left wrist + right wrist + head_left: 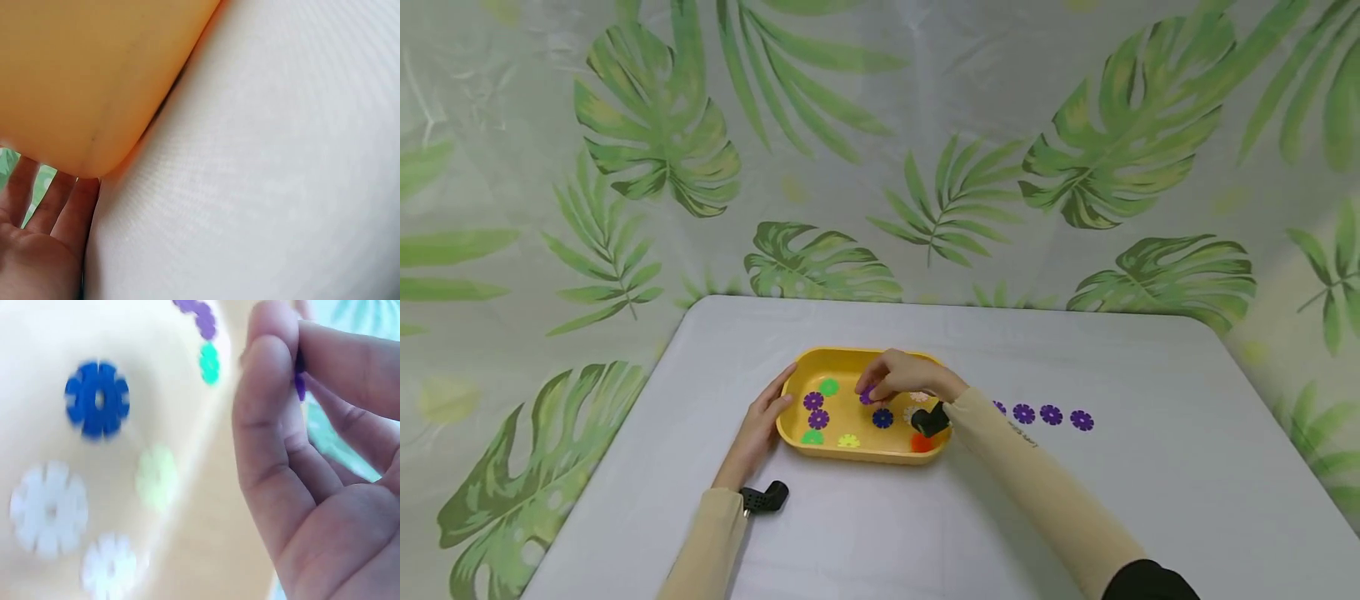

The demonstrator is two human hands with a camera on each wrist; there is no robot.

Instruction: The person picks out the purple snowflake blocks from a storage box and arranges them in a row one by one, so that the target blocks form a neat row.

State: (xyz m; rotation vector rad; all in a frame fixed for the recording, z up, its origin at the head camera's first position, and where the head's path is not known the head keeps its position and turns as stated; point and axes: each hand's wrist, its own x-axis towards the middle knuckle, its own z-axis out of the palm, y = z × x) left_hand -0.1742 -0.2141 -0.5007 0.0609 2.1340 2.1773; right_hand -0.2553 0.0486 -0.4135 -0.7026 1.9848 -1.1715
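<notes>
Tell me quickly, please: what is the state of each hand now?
Left hand: open, straight fingers resting against the outer wall of the yellow tray.
Right hand: closed, pinching a purple flower disc over the tray.

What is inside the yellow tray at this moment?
Loose flower discs lie in the yellow tray: purple disc, green disc, blue disc among them. The right hand pinches another purple one and covers whatever lies beneath.
</notes>
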